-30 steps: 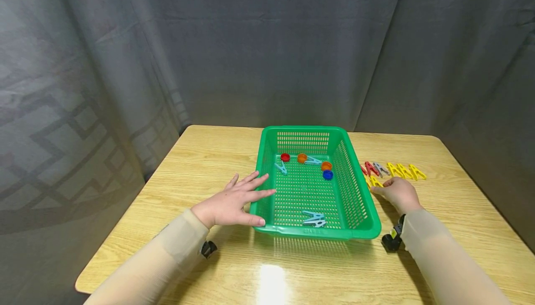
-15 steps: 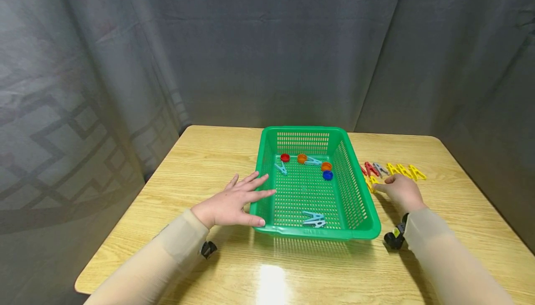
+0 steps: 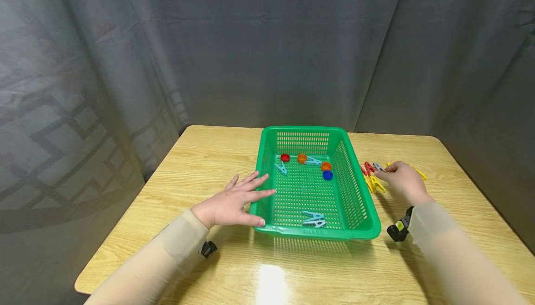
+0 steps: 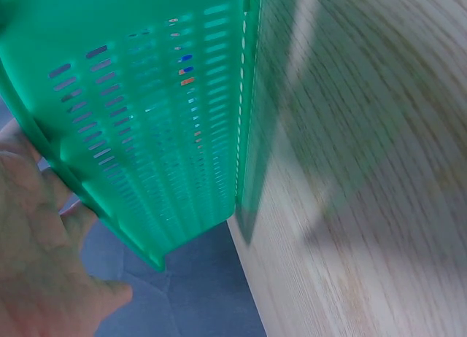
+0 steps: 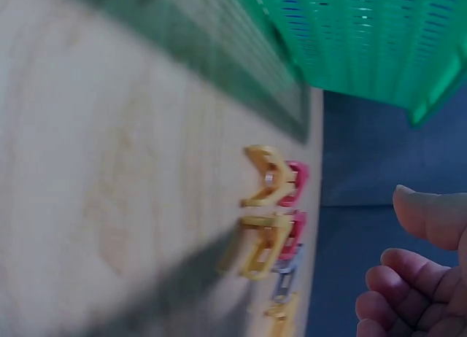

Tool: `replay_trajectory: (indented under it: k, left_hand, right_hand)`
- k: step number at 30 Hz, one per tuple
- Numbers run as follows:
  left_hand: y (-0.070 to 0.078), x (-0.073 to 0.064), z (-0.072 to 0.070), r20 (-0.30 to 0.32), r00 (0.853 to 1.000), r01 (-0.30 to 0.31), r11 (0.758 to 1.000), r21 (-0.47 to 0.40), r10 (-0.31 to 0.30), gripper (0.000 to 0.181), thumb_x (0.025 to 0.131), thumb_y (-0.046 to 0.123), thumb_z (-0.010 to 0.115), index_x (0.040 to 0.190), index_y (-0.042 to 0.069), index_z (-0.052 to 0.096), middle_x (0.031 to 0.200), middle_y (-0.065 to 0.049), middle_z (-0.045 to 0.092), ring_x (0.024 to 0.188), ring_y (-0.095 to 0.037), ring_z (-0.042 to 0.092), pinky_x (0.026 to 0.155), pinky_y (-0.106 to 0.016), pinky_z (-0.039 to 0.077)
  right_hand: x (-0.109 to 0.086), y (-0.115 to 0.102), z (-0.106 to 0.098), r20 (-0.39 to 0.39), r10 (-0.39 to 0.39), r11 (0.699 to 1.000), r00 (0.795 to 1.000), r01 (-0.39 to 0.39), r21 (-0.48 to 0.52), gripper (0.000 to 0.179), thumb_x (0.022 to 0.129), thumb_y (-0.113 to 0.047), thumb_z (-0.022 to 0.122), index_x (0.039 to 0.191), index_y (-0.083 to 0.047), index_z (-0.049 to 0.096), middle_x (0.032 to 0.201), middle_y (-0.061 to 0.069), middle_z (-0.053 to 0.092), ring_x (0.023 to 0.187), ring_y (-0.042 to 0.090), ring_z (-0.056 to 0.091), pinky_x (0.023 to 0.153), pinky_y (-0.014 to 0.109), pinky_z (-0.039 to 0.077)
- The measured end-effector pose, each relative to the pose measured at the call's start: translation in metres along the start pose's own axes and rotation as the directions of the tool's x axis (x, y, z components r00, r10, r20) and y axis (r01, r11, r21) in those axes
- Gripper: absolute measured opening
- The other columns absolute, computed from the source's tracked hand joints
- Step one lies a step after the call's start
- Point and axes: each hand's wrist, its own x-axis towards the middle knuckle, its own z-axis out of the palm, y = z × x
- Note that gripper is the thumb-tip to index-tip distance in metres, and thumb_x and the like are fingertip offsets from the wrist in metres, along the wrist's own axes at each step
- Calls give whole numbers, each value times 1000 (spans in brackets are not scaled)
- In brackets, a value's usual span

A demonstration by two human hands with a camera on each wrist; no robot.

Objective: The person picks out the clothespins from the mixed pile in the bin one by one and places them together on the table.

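Note:
My left hand [image 3: 234,201] is spread over the left rim of a green basket [image 3: 317,232], fingers straight and reaching over the inside. Beyond the basket's right side, my right hand [image 3: 403,182] hovers by a group of plastic clothespins. In the right wrist view its thumb [image 5: 430,217] stands apart from the loosely bent fingers, with nothing between them. Nearest to it are a grey clothespin [image 3: 378,166] and a yellow clothespin [image 3: 377,184]. A red clothespin [image 3: 369,167] stands beside the grey one. More yellow clothespins are partly hidden behind the hand.
Inside the basket lie light blue clothespins [image 3: 281,168], a red cap [image 3: 285,157], orange caps [image 3: 326,166] and a blue cap [image 3: 328,175]. The wooden table [image 3: 200,156] has a grey curtain [image 3: 267,63] behind it.
My right hand has let go of the yellow clothespin beside the basket and moved up and right, over the back row. My left hand has stayed put.

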Motion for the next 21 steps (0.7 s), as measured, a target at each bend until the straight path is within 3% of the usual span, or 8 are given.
replay_trajectory:
  k: [11, 21]
  left_hand:
    - [0, -1, 0, -1, 1000, -4, 1000, -3, 4, 74, 86, 59, 61, 150, 37, 32, 160, 12, 0, 147, -15, -6, 110, -61, -4]
    - [1, -1, -2, 0, 1000, -18, 1000, 5, 18, 78, 84, 71, 51, 151, 36, 31, 161, 10, 1, 147, -16, -6, 110, -62, -2]
  right_hand:
    - [-2, -26, -20, -84, -91, 996, 992, 90, -13, 60, 96, -45, 53, 119, 10, 50, 113, 30, 53, 91, 38, 53, 68, 44, 46]
    - [-4, -60, -35, -110, -136, 991, 985, 136, -8, 60, 96, -46, 51, 122, 8, 50, 116, 28, 53, 96, 40, 51, 73, 49, 46]
